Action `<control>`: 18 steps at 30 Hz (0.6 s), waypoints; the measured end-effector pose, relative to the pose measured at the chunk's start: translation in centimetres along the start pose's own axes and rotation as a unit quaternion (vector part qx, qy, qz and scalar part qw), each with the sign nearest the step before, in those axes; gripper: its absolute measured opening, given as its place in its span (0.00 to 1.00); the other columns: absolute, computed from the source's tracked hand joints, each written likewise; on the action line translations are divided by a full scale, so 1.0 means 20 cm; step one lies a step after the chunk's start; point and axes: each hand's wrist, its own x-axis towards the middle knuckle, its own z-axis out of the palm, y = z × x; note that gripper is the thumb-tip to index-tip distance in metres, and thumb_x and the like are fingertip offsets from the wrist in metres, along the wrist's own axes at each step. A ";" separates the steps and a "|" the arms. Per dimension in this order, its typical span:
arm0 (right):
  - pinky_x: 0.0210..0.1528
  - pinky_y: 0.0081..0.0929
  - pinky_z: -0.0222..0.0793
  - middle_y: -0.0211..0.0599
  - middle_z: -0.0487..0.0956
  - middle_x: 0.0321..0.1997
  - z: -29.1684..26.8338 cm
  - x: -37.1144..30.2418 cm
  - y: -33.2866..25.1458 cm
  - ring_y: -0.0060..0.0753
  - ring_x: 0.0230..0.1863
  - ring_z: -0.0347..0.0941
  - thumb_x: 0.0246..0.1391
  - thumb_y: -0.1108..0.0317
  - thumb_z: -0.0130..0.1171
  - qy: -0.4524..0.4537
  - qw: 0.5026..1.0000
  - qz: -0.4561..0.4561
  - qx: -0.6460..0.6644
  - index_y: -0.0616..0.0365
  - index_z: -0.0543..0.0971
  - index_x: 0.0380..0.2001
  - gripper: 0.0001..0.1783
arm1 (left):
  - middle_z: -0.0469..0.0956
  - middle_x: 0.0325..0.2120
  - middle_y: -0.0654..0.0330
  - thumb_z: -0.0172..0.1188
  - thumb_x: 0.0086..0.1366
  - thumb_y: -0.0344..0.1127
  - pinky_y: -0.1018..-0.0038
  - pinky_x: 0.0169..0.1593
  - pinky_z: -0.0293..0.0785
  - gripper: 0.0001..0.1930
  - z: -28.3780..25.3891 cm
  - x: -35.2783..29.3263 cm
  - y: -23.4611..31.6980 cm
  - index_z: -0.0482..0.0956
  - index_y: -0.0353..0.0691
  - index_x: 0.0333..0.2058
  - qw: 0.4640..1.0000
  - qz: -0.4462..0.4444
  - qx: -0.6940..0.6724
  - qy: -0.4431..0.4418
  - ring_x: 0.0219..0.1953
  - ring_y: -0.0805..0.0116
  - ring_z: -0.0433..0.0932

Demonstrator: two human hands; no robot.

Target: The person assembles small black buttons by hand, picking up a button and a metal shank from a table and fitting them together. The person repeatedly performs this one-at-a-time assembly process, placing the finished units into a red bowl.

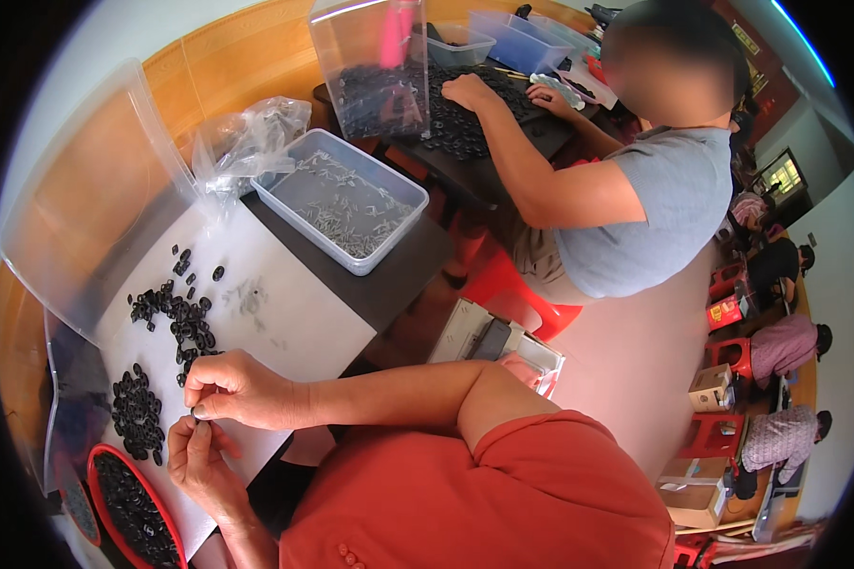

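Observation:
My right hand (242,389) is closed in a pinch, thumb and fingertips on a small black part (197,415). Just below it my left hand (204,467) meets the same part with its thumb and fingertips pressed together. Fingers cover most of the part, so its exact shape is hidden. Both hands are over the near edge of a white sheet (304,294). Beside them on the sheet lie a heap of small black oval pieces (138,417) and a looser scatter of black pieces (188,327).
A red basket (92,465) of black pieces stands near my left hand. Beyond the sheet are a clear tub (370,266) of small pale pins and a crumpled plastic bag (242,152). A co-worker in grey (636,209) handles black pieces at the adjoining table.

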 end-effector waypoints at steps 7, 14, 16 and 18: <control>0.29 0.28 0.68 0.35 0.78 0.24 0.00 0.01 -0.02 0.24 0.26 0.74 0.54 0.72 0.65 -0.014 0.995 0.047 -0.087 0.64 0.77 0.29 0.08 | 0.74 0.23 0.61 0.60 0.66 0.30 0.81 0.24 0.62 0.06 -0.02 0.00 -0.02 0.77 0.33 0.37 0.999 -0.009 -0.037 0.022 0.20 0.76 0.69; 0.28 0.33 0.69 0.43 0.80 0.25 0.02 0.01 0.02 0.39 0.24 0.76 0.54 0.71 0.65 0.008 0.992 0.004 -0.125 0.63 0.77 0.28 0.08 | 0.72 0.22 0.63 0.59 0.67 0.30 0.83 0.25 0.58 0.06 -0.03 0.00 -0.06 0.77 0.33 0.37 1.000 0.021 0.006 0.018 0.20 0.78 0.66; 0.28 0.34 0.69 0.43 0.80 0.25 0.01 0.01 0.01 0.40 0.24 0.76 0.54 0.71 0.64 0.006 0.993 0.016 -0.120 0.63 0.77 0.28 0.07 | 0.72 0.22 0.64 0.58 0.68 0.31 0.83 0.24 0.58 0.06 -0.03 0.00 -0.09 0.77 0.33 0.37 0.999 0.033 0.006 0.012 0.20 0.79 0.65; 0.28 0.34 0.69 0.43 0.79 0.25 0.01 0.01 0.01 0.41 0.24 0.76 0.54 0.71 0.64 0.007 0.993 0.014 -0.118 0.62 0.76 0.28 0.07 | 0.72 0.22 0.65 0.58 0.68 0.30 0.83 0.25 0.57 0.06 -0.04 0.01 -0.11 0.77 0.33 0.37 0.999 0.041 -0.014 0.010 0.20 0.79 0.65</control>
